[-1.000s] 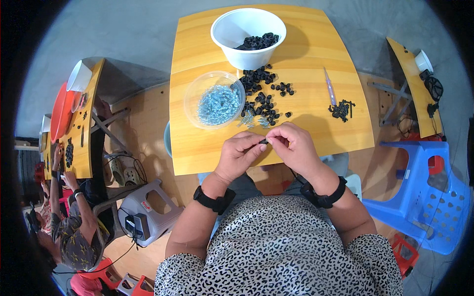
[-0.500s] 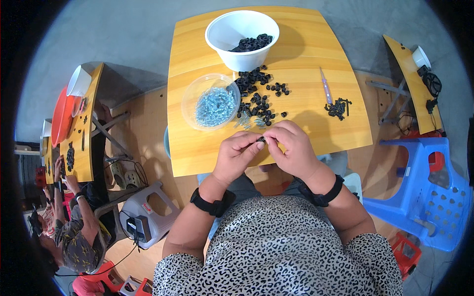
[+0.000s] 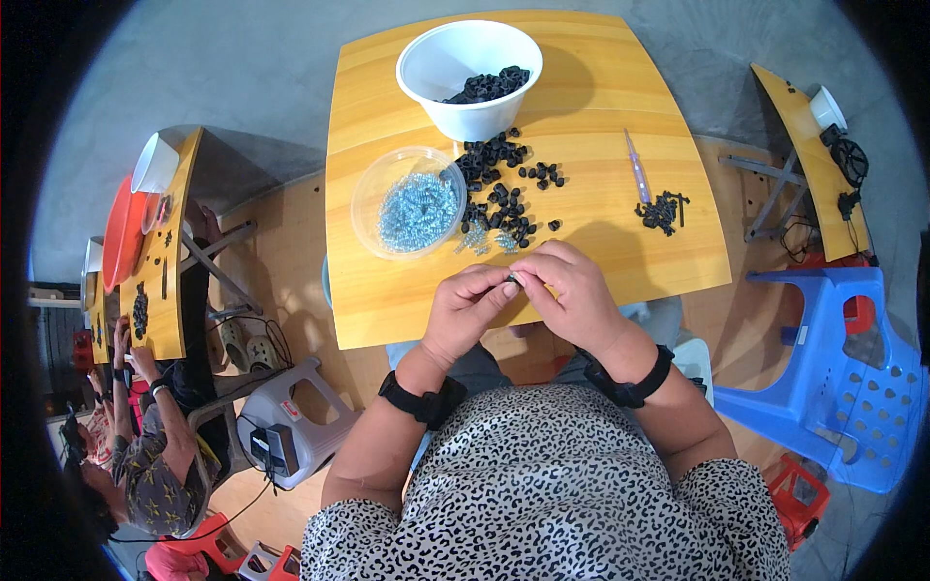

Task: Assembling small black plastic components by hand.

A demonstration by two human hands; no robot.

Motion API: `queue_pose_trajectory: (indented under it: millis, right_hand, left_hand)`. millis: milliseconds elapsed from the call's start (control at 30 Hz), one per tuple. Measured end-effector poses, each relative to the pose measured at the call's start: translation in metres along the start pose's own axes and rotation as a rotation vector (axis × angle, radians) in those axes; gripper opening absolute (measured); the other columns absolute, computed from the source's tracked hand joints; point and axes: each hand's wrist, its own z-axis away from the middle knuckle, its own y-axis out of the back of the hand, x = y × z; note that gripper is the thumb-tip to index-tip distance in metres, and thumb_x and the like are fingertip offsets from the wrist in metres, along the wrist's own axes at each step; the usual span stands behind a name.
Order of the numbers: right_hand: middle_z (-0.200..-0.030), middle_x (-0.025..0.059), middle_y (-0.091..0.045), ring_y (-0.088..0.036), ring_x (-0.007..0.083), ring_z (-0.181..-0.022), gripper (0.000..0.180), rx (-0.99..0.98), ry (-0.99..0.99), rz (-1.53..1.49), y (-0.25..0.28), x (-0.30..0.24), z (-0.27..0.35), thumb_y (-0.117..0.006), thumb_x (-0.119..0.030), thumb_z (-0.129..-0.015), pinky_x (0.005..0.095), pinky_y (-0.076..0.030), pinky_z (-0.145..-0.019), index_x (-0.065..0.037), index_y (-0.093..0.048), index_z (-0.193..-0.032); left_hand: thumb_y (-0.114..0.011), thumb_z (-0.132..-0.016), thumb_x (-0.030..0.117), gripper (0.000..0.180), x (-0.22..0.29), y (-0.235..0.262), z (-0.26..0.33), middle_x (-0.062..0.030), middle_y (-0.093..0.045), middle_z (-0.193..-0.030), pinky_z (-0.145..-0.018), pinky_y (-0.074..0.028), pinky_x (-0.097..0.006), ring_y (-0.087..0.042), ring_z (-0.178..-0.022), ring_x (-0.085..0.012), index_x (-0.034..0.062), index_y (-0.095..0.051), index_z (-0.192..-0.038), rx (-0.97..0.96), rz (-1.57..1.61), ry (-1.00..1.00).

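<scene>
Over the near edge of the wooden table, my left hand and my right hand meet fingertip to fingertip. Pinched between them is a small black part, mostly covered by the fingers. Just beyond lie a few loose metal springs and a pile of small black plastic pieces. A clear round tub full of silvery-blue springs stands left of the pile. Behind it, a white bowl holds more black pieces.
On the table's right lie a screwdriver with a purple handle and a heap of small black parts. A blue plastic chair stands to the right, a grey stool to the left. A co-worker sits at another table on the left.
My fingers have shifted slightly around the small black part, which is now more covered. The hands stay in nearly the same place. The co-worker's hands on the left have moved a little.
</scene>
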Motion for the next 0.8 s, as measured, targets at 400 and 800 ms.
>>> queue_pose_trajectory:
  millis: [400, 800]
  right_hand:
    - [-0.093, 0.013, -0.057, -0.057, 0.0325, -0.084, 0.028, -0.029, 0.157, 0.192, 0.0004, -0.007, 0.002, -0.064, -0.004, -0.076, 0.0419, -0.048, -0.074, -0.001, -0.061, -0.104]
    - [-0.09, 0.011, -0.058, -0.058, 0.0309, -0.081, 0.034, -0.018, 0.205, 0.338, -0.003, -0.0065, 0.0048, -0.075, -0.011, -0.072, 0.0399, -0.049, -0.073, 0.0, -0.062, -0.102]
  left_hand:
    - [-0.067, -0.09, 0.006, 0.02, -0.001, 0.0034, 0.0003, -0.007, -0.067, -0.101, -0.082, -0.049, -0.026, -0.061, -0.092, -0.0132, 0.0004, -0.069, -0.109, 0.006, 0.079, 0.041]
    - [-0.066, -0.091, 0.004, 0.018, -0.001, 0.003, 0.0003, -0.0072, -0.067, -0.1, -0.082, -0.05, -0.026, -0.062, -0.092, -0.013, -0.0011, -0.069, -0.108, 0.007, 0.116, 0.037]
